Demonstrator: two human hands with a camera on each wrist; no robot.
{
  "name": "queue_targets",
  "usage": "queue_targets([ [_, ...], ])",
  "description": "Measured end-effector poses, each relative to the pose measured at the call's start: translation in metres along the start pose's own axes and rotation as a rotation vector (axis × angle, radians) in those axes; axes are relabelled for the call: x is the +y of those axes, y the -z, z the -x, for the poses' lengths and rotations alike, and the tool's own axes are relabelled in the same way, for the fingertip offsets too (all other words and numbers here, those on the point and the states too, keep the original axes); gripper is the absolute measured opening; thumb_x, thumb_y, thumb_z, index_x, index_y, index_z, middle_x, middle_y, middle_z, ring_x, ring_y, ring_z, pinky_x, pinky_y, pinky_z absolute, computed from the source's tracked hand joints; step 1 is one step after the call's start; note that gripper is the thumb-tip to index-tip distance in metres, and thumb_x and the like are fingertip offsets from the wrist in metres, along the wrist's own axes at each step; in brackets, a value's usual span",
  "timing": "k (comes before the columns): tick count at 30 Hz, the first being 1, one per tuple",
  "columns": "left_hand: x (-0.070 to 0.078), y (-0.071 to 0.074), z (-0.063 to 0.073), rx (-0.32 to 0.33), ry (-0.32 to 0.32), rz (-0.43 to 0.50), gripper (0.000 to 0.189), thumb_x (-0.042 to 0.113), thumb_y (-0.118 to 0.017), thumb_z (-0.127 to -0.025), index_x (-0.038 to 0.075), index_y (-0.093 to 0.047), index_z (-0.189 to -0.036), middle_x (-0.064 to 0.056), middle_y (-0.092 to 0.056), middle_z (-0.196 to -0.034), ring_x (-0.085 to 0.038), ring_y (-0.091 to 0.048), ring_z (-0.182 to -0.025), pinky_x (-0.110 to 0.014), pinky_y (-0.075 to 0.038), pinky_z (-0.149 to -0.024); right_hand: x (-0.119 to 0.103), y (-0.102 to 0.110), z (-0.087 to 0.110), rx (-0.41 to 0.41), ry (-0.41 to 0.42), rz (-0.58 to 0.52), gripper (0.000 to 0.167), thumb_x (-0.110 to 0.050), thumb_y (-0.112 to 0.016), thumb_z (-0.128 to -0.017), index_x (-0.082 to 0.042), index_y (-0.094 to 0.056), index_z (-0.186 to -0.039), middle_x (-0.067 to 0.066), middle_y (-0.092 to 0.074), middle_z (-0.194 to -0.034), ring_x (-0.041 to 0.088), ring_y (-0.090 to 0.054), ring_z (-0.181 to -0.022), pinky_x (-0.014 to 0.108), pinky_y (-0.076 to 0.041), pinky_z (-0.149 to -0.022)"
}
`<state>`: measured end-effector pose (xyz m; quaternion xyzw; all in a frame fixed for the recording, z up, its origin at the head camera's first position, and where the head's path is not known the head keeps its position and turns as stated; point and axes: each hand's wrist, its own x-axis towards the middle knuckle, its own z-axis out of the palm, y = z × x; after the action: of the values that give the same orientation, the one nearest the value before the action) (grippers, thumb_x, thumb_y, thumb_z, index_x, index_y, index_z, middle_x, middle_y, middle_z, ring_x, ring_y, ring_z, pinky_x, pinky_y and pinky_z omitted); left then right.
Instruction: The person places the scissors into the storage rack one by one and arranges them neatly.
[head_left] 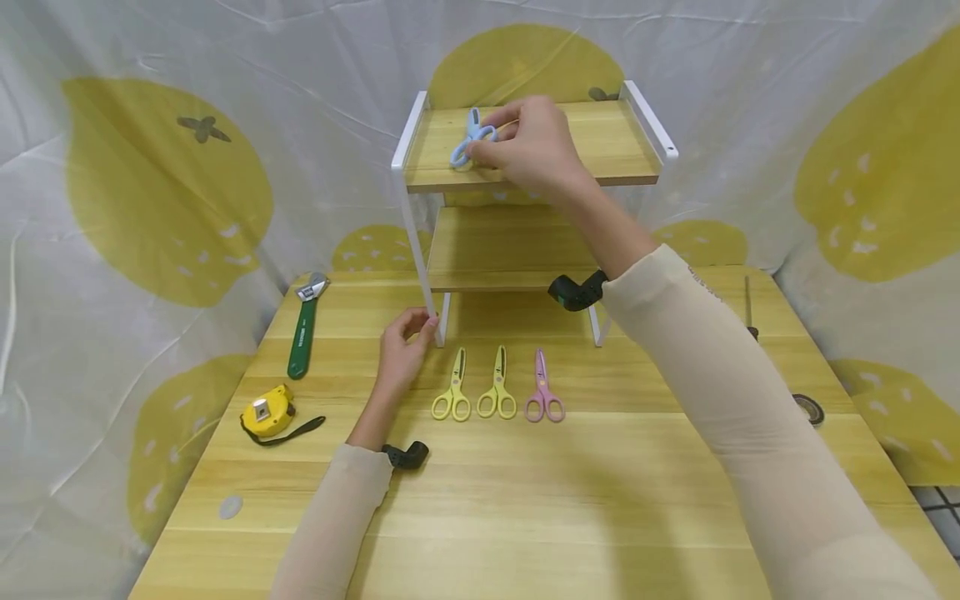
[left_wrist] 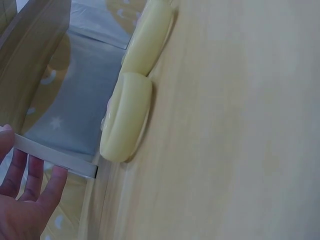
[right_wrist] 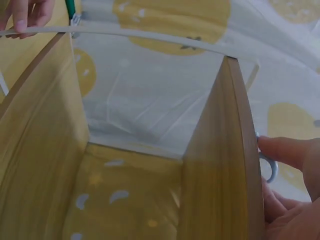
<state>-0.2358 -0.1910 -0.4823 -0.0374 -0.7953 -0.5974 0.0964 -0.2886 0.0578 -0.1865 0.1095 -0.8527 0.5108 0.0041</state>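
Observation:
My right hand (head_left: 534,143) pinches a pair of light blue scissors (head_left: 472,137) by a handle loop, over the left part of the top shelf (head_left: 600,142). In the right wrist view a blue loop (right_wrist: 270,169) shows between thumb and fingers at the shelf edge. Low on the left, my left hand (head_left: 405,346) grips the white front leg (head_left: 420,250) of the rack, thumb on one side and fingers on the other. Two yellow scissors (head_left: 453,387) and a pink pair (head_left: 542,387) lie in a row on the table before the rack, blades pointing away.
On the left of the table (head_left: 525,517) lie a green-handled adjustable wrench (head_left: 302,333), a yellow tape measure (head_left: 268,412) with a black strap, and a grey disc (head_left: 231,507). A dark round item (head_left: 808,408) is at the right, partly behind my sleeve. A lemon-print cloth (head_left: 322,108) hangs behind.

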Motion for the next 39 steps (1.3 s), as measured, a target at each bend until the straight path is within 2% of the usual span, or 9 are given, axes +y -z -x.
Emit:
queue_targets([
  [4,0.001,0.0,0.001,-0.005,0.004,-0.001,0.033,0.033,-0.069,-0.101,0.005,-0.069,-0.117,-0.021,-0.071,-0.116,-0.035,-0.069,-0.109,-0.034,-0.055,-0.095,-0.004,-0.007,-0.007,-0.019,-0.003,0.033,0.051,-0.033,-0.078,-0.092,-0.009,-0.065,-0.135,0.005,-0.074,-0.118,0.012,-0.066,-0.094,0.024,-0.053,-0.076],
  [8,0.001,0.001,0.001,-0.011,0.003,0.006,0.034,0.033,-0.068,-0.101,0.003,-0.068,-0.118,-0.021,-0.071,-0.116,-0.037,-0.068,-0.109,-0.029,-0.055,-0.091,-0.009,-0.012,-0.013,-0.045,-0.011,0.078,0.047,-0.035,-0.077,-0.093,-0.011,-0.068,-0.132,0.004,-0.071,-0.119,0.012,-0.062,-0.099,0.025,-0.052,-0.081],
  [12,0.0,0.001,0.001,-0.015,0.013,0.009,0.035,0.03,-0.068,-0.102,0.001,-0.068,-0.121,-0.023,-0.071,-0.118,-0.039,-0.068,-0.111,-0.023,-0.055,-0.088,-0.012,-0.017,-0.016,-0.077,0.011,0.161,0.046,-0.038,-0.076,-0.093,-0.011,-0.07,-0.129,0.0,-0.065,-0.118,0.012,-0.055,-0.104,0.025,-0.05,-0.084],
  [16,0.002,-0.001,0.0,-0.022,0.032,0.01,0.034,0.026,-0.066,-0.103,-0.001,-0.067,-0.123,-0.026,-0.069,-0.12,-0.039,-0.067,-0.114,-0.025,-0.059,-0.09,-0.013,-0.023,-0.018,-0.078,0.029,0.268,0.049,-0.041,-0.075,-0.093,-0.011,-0.068,-0.131,0.0,-0.062,-0.12,0.011,-0.053,-0.105,0.023,-0.049,-0.084],
  [20,0.015,-0.003,0.004,-0.039,0.042,0.022,0.032,0.019,-0.065,-0.103,-0.006,-0.065,-0.123,-0.032,-0.066,-0.122,-0.043,-0.065,-0.117,-0.025,-0.06,-0.089,-0.012,-0.023,-0.018,-0.065,0.022,0.325,0.054,-0.044,-0.075,-0.093,-0.012,-0.066,-0.136,-0.001,-0.063,-0.126,0.01,-0.053,-0.109,0.022,-0.048,-0.089],
  [25,0.031,-0.005,0.009,-0.045,0.028,0.025,0.029,0.016,-0.064,-0.103,-0.007,-0.065,-0.121,-0.033,-0.066,-0.12,-0.045,-0.065,-0.117,-0.016,-0.058,-0.085,-0.01,-0.015,-0.014,-0.078,0.018,0.295,0.061,-0.046,-0.075,-0.092,-0.012,-0.061,-0.14,-0.001,-0.057,-0.131,0.011,-0.049,-0.115,0.023,-0.048,-0.095],
  [28,0.026,-0.007,0.006,-0.042,0.022,0.01,0.03,0.019,-0.064,-0.104,-0.005,-0.065,-0.122,-0.029,-0.068,-0.12,-0.042,-0.066,-0.117,-0.016,-0.058,-0.086,-0.007,-0.005,-0.009,-0.075,0.03,0.278,0.062,-0.046,-0.075,-0.092,-0.013,-0.059,-0.141,-0.001,-0.058,-0.13,0.012,-0.051,-0.117,0.024,-0.048,-0.096],
  [34,-0.001,-0.008,-0.004,-0.038,-0.003,0.0,0.034,0.027,-0.066,-0.103,-0.001,-0.067,-0.122,-0.025,-0.07,-0.119,-0.035,-0.069,-0.114,-0.017,-0.056,-0.085,0.006,0.019,0.018,-0.035,0.063,0.233,0.059,-0.048,-0.074,-0.093,-0.017,-0.06,-0.141,-0.001,-0.061,-0.129,0.013,-0.055,-0.117,0.03,-0.05,-0.095],
  [39,0.004,-0.003,-0.001,-0.056,0.005,0.006,0.035,0.027,-0.066,-0.103,-0.002,-0.067,-0.123,-0.026,-0.07,-0.121,-0.041,-0.067,-0.116,-0.036,-0.058,-0.095,0.022,0.032,0.049,0.003,0.098,0.186,0.055,-0.046,-0.075,-0.092,-0.02,-0.063,-0.138,-0.001,-0.064,-0.129,0.013,-0.059,-0.111,0.03,-0.053,-0.093],
])
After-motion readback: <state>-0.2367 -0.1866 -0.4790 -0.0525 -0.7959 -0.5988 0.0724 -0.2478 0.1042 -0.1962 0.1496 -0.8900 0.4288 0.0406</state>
